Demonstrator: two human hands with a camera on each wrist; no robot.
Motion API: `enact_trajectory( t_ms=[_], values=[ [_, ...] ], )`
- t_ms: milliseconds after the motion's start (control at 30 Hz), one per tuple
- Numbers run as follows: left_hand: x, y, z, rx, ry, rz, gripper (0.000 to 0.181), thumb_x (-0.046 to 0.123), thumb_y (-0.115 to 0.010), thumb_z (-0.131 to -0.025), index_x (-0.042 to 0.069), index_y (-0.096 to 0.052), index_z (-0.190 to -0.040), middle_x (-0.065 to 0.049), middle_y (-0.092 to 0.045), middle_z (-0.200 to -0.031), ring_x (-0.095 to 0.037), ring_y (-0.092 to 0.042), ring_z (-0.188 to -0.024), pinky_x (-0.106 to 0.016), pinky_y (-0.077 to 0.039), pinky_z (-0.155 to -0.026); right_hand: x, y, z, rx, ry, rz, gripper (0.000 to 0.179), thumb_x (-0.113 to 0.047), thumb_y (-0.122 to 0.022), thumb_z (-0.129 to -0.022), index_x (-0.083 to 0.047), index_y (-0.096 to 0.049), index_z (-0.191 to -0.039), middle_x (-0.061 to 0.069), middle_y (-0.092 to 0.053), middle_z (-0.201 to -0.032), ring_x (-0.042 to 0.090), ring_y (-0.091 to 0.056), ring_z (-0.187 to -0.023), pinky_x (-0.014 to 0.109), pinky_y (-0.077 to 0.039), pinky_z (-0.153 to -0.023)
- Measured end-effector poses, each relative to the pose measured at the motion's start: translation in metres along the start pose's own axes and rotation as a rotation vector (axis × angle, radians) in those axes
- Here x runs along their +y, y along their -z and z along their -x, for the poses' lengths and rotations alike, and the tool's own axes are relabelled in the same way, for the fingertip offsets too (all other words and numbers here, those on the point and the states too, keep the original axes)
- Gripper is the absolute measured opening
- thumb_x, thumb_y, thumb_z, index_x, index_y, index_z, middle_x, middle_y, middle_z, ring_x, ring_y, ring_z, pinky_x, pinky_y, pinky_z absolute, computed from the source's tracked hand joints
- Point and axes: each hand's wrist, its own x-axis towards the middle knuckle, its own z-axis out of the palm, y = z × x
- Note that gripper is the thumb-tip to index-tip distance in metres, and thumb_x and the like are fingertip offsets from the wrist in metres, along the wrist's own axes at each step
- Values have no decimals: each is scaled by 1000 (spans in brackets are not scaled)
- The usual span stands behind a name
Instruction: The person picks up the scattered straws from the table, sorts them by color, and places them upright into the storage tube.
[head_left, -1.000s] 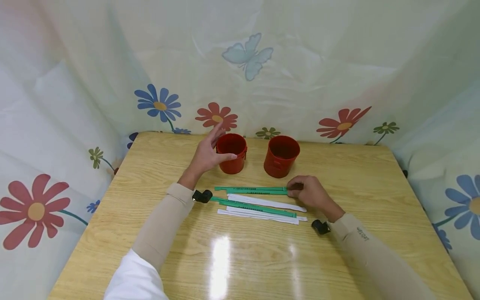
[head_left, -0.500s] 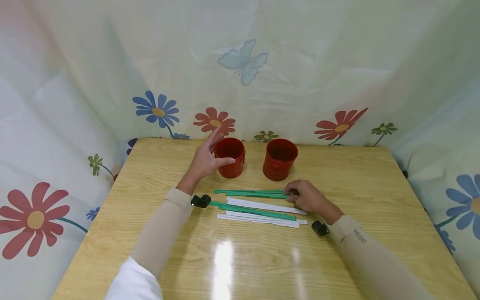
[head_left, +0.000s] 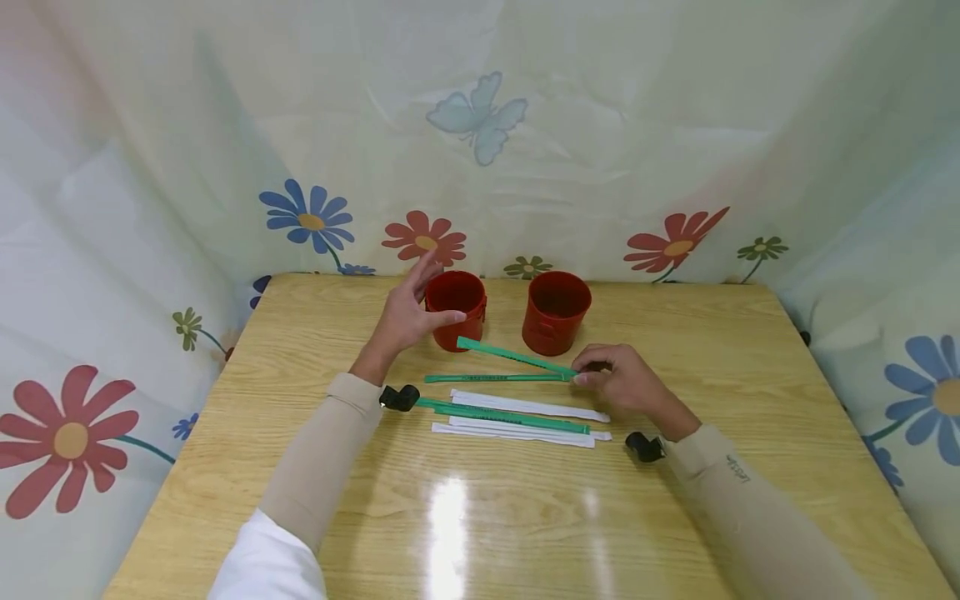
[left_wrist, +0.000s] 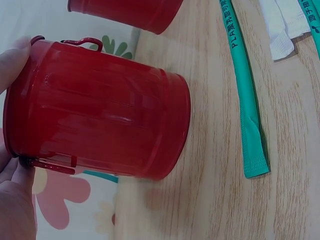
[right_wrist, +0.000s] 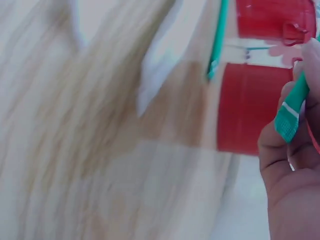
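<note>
My left hand (head_left: pixel 402 318) holds the left red bucket (head_left: pixel 459 332) near its rim, thumb on the near side and fingers around the far left. In the left wrist view this bucket (left_wrist: pixel 105 105) shows small wire handles. My right hand (head_left: pixel 626 382) pinches the right end of a green paper-wrapped straw (head_left: pixel 517 356), whose left end is raised before the left bucket. The straw's flat crimped tip (right_wrist: pixel 287 122) sticks out of my fingers in the right wrist view. Another green wrapped straw (head_left: pixel 495 378) lies on the table just below it.
A second red bucket (head_left: pixel 553 332) stands to the right of the held one. Nearer me lie white wrapped straws (head_left: pixel 532 406) and more green wrapped straws (head_left: pixel 517 419), roughly parallel. A flowered curtain (head_left: pixel 600 167) hangs behind the wooden table (head_left: pixel 360 517).
My right hand has picked one green straw up off the table, and its left end has swung upward toward the buckets. My left hand stays at the left bucket.
</note>
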Motion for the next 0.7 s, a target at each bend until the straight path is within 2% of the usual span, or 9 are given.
enact_trajectory(
  t_ms=[167,333,567,700],
  values=[
    [0,0,-2,1,-3,16,104,20,-87,-86,21,-23,-167,-15,-43,-165,-30,-39,-156,-55,-39,-123,-8,-1,-2,68,32,-88,6,7,-71,-93,7,-76,-96,22,-74,-94,7,-64,-82,18,-55,-74],
    [-1,0,-2,11,4,7,104,23,-88,-86,22,-24,-167,-15,-44,-165,-29,-41,-154,-56,-42,-121,-24,-3,-5,126,25,-107,9,5,-72,-93,7,-77,-100,23,-76,-95,3,-67,-80,17,-57,-74],
    [-1,-1,-1,5,21,17,105,25,-89,-85,24,-24,-167,-14,-43,-165,-29,-40,-155,-54,-41,-122,-47,-7,-15,208,63,-142,6,4,-74,-92,4,-77,-96,13,-75,-87,7,-68,-73,21,-56,-65],
    [1,-1,0,4,26,29,104,23,-88,-85,23,-24,-167,-14,-43,-165,-29,-38,-156,-56,-40,-122,-58,-9,-24,256,63,-176,5,2,-75,-91,5,-77,-95,3,-75,-86,5,-68,-73,20,-58,-67]
  ],
)
